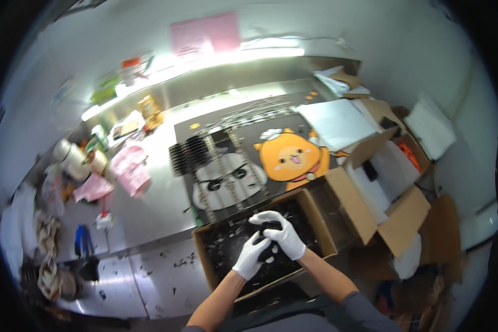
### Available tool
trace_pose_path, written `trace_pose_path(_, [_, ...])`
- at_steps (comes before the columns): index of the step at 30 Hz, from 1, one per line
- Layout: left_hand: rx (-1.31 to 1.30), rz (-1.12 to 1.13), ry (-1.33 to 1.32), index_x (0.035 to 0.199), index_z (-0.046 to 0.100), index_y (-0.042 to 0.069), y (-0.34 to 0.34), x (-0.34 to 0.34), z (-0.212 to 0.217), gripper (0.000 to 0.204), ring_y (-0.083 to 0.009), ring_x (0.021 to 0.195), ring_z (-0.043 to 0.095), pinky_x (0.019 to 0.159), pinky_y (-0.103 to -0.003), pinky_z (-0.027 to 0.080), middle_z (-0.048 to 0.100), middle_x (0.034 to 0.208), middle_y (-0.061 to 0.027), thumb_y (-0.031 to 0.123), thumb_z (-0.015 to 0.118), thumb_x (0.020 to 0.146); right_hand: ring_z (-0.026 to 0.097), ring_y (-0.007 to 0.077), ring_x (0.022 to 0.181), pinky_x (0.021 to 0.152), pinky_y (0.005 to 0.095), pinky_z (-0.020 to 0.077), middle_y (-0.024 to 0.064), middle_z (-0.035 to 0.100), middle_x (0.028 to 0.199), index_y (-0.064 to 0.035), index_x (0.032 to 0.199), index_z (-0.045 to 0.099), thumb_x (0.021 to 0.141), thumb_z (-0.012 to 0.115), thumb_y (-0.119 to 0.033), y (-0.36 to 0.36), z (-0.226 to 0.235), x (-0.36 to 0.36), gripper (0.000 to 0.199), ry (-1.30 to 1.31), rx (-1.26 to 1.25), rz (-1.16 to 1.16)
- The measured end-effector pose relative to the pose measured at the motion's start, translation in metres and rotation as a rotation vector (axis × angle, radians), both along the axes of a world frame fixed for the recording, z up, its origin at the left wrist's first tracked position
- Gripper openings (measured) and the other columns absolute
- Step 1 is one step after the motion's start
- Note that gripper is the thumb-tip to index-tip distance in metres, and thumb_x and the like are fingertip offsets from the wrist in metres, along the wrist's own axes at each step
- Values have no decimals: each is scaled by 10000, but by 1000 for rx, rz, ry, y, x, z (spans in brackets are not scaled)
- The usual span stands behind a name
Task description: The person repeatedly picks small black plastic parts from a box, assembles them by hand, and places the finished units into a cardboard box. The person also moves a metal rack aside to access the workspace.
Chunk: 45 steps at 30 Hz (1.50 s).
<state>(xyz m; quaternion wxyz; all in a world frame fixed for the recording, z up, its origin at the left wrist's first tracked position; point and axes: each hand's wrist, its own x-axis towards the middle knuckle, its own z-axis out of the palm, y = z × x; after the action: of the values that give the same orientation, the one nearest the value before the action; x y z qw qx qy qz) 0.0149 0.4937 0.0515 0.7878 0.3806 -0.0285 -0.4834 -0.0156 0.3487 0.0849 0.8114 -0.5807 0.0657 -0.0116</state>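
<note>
My left hand (250,258) and my right hand (285,235), both in white gloves, meet over an open cardboard box (203,260). The box holds a mass of small black pieces (224,249), too small to make out singly. Fingers of both hands are closed around a small black piece (270,226); its exact kind is not clear. More black shows below the left fingers, partly hidden. Just beyond the box, metal strips (227,171) with evenly spaced notches lie on a dark mat printed with cartoon faces. A stack of black ridged parts (188,155) sits beside them.
An open carton (351,205) with a white liner stands at the right, with white sheets (340,122) behind it. Thin metal rods (257,110) lie at the mat's back. Pink cloths (130,169), a white bottle (71,157) and blue-handled pliers (83,242) are at left.
</note>
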Motion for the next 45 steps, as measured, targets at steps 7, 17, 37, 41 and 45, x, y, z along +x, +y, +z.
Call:
trace_pose_path(7, [502, 180, -1547, 969, 657, 31, -83, -2, 39, 289, -283, 800, 656, 717, -338, 530, 663, 913, -119, 118, 780, 722, 649, 293, 935, 844, 392, 509, 91, 687, 1006, -117, 1086, 668, 749, 755, -242, -122, 62, -48, 370, -159, -1320, 174])
trace_pose_path(17, [184, 83, -489, 1047, 611, -14, -233, -5, 95, 217, -110, 759, 588, 606, -222, 478, 639, 990, -90, -58, 617, 835, 658, 296, 957, 866, 368, 508, 122, 686, 1056, -94, 1123, 660, 790, 699, -276, -449, 57, -114, 381, 501, -1455, -324])
trace_pose_path(37, [-13, 317, -78, 1091, 534, 46, -304, 13, 107, 342, -184, 848, 559, 661, -296, 481, 562, 1005, -97, -79, 484, 776, 579, 341, 1104, 928, 415, 492, 161, 574, 1226, -23, 1200, 570, 790, 721, -209, -503, -51, -80, 476, 623, -1427, -540])
trace_pose_path(41, [-197, 381, -284, 1033, 540, 0, -330, 8, 114, 334, -228, 952, 577, 1033, -431, 400, 571, 976, -117, -75, 464, 717, 622, 196, 960, 856, 318, 502, 98, 670, 1009, -33, 1197, 601, 885, 643, -211, -417, 50, -68, 362, 249, -642, -222])
trace_pose_path(45, [64, 168, -939, 1135, 577, -14, -358, -14, 109, 348, -233, 1144, 554, 1115, -396, 308, 602, 1146, -107, 24, 555, 790, 624, 153, 876, 799, 299, 504, 83, 662, 975, -32, 1167, 604, 848, 683, -201, -352, 93, -65, 370, 95, -359, 109])
